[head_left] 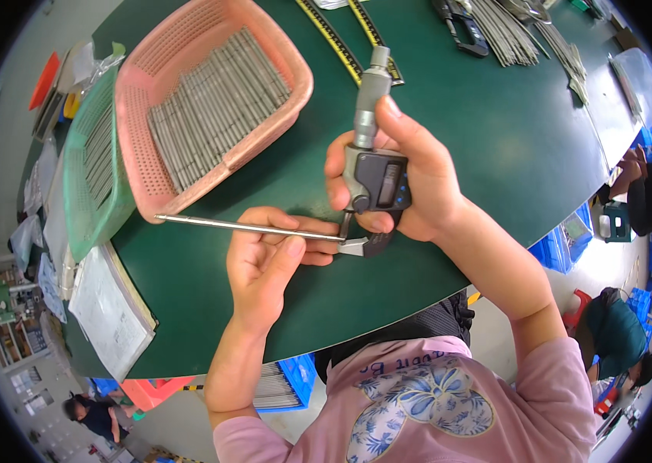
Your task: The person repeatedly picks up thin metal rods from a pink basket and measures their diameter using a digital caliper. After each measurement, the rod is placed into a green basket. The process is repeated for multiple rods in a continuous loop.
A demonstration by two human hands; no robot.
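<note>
In my right hand (pixel 426 174) is a digital micrometer (pixel 372 174), its fingers wrapped round the dark body with the small display and the thumb up along the grey barrel. A thin shiny metal rod (pixel 237 225) lies across the fingers of my left hand (pixel 268 262), with the thumb pressing on it. The rod's right end sits at the micrometer's jaw gap, by the spindle and the curved frame. Its left end reaches to the lower rim of a pink basket (pixel 214 174), which holds many similar grey rods (pixel 218 108).
A green basket (pixel 79 177) with more rods stands at the left, above an open notebook (pixel 114 309). Two yellow-black rulers (pixel 334 42), another micrometer (pixel 461 27) and bundled rods (pixel 503 35) lie at the far side of the green table (pixel 527 116). Other people are in the background.
</note>
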